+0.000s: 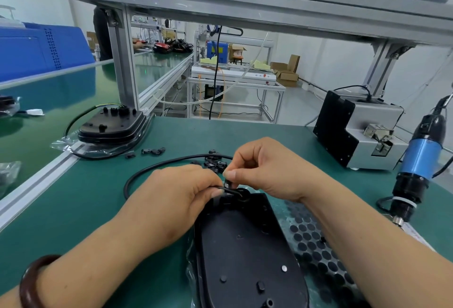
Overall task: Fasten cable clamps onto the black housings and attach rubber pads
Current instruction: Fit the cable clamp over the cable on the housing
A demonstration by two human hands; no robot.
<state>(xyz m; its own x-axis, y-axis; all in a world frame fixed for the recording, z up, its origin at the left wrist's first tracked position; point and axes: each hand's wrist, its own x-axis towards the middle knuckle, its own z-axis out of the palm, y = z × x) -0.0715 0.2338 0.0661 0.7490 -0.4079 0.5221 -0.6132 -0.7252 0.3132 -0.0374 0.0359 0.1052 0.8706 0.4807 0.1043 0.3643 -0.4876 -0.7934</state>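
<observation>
A black housing (pixel 247 246) lies flat on the green table in front of me, in a clear bag. My left hand (pixel 179 192) pinches the black cable (pixel 147 169) where it meets the housing's far end. My right hand (pixel 267 167) pinches a small black cable clamp (pixel 229 183) right over that spot. A pile of loose clamps (pixel 214 161) lies just beyond my hands. A sheet of round black rubber pads (pixel 316 246) sits to the right of the housing, partly under my right forearm.
A second black housing (pixel 111 127) with its cable rests at the back left on a clear bag. A few clamps (pixel 153 152) lie near it. A screw feeder box (pixel 355 131) stands at the right. A blue electric screwdriver (pixel 416 163) hangs beside it.
</observation>
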